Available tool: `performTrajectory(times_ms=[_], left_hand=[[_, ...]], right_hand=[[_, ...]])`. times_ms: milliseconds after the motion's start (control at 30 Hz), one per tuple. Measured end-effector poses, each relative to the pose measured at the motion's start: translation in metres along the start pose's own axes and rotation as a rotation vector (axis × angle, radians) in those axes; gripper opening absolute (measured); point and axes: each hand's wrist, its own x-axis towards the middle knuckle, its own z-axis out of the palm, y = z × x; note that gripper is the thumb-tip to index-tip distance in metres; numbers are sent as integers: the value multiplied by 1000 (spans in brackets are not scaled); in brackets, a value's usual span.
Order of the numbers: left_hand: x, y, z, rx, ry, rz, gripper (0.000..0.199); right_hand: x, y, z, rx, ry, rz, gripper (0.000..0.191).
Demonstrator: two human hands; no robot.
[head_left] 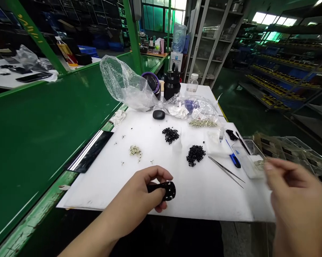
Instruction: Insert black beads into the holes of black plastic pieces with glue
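My left hand (150, 189) grips a black plastic part (170, 190) with a rounded end and small holes, held above the front edge of the white work surface. My right hand (297, 192) is raised at the right, beside a clear plastic box (250, 157); thumb and forefinger are pinched together, and motion blur hides whatever may be between them. Beyond my left hand lie two piles of small black pieces (170, 135), the nearer pile (195, 155) to the right. A heap of small pale pieces (135, 151) lies to the left. Metal tweezers (226, 171) rest near the right side.
A blue-handled tool (235, 160) lies beside the clear box. Farther back are a black oval case (158, 114), clear plastic bags (131, 89), a black bottle (172, 84) and a clear jar (192, 84). A dark glossy panel (91, 151) lies along the left edge. Compartment trays (291, 150) stand right.
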Motion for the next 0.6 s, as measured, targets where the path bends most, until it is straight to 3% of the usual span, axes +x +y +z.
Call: performTrajectory(times_ms=[33,100,133,167,300,467,533,600], left_hand=[[-1,1,2,13,-7,5,25],[-1,1,7,17,-6,17,33],[-1,1,9,14,-1,20,37],[0,1,10,13,8,18,39],[2,-3,12,4,13,5,41],[-3,-12,-3,18,-33,20,37],[-5,-17,-25,211,85,81,31],[-6,-23,-55,580,386,208,23]], right_hand=[[-18,-12,11,88,-153,22,36],[-53,-33,35,298,-710,59,29],[-69,-41,46,417,-871,98,29],[-81,-46,57,525,-935,99,32],[-106,-53,83,606,-935,75,42],[-101,-48,87,504,-946,65,38],[-94,-41,86,395,-914,34,39],[-86,-31,83,290,-887,12,41]])
